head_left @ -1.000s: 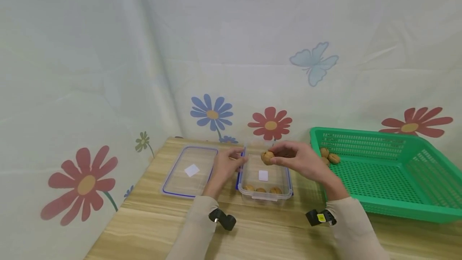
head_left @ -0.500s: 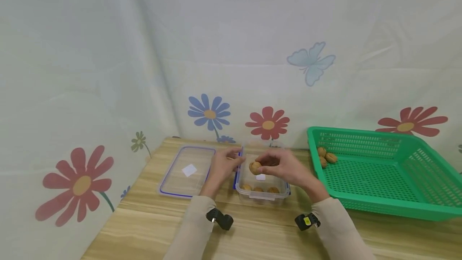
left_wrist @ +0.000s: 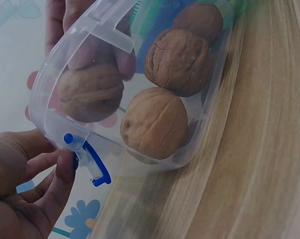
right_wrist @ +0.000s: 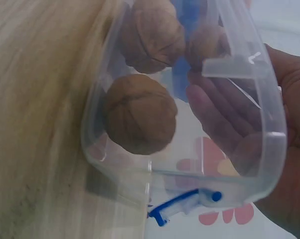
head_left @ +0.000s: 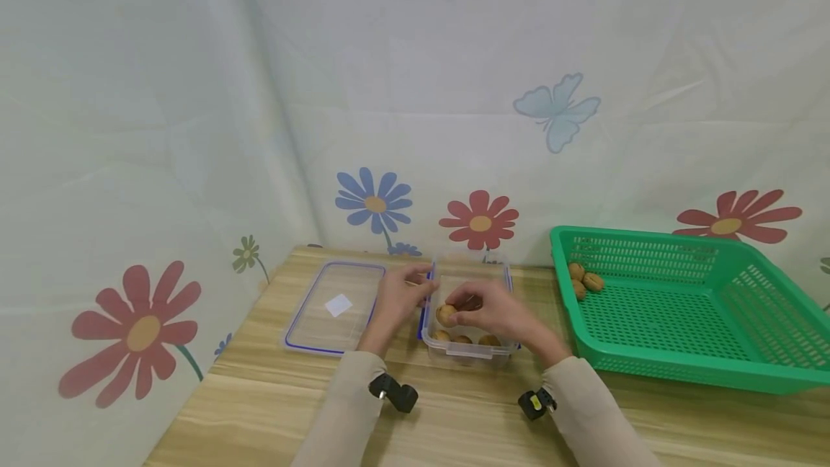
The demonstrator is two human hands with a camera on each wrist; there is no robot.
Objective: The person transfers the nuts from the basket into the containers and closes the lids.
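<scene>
Walnut (head_left: 445, 316) in the right hand (head_left: 489, 310), pinched between thumb and fingertips, is inside the clear plastic box (head_left: 467, 352), near its front-left corner. Three row walnuts (head_left: 462, 339) lie along the box's front wall, just below the held one; that wall stands between them and the front edge of the desk (head_left: 447, 431). At the box's left side, the left hand (head_left: 397, 303) pinches a blue-edged latch flap (left_wrist: 97, 172) with bent fingers. Between this hand and the desk's left edge lies a clear, blue-sealed lid (head_left: 318, 326) bearing a white label (head_left: 338, 305). Toward the desk's right, a green perforated basket (head_left: 687, 361) holds basket walnuts (head_left: 593, 282) in its back-left corner. Pale wood grain covers the desk; behind it hangs a whitish curtain (head_left: 389, 42) printed with flowers and a butterfly. Compared with a second ago, the held walnut is lower and farther front-left, while the left hand stays nearly in place.
</scene>
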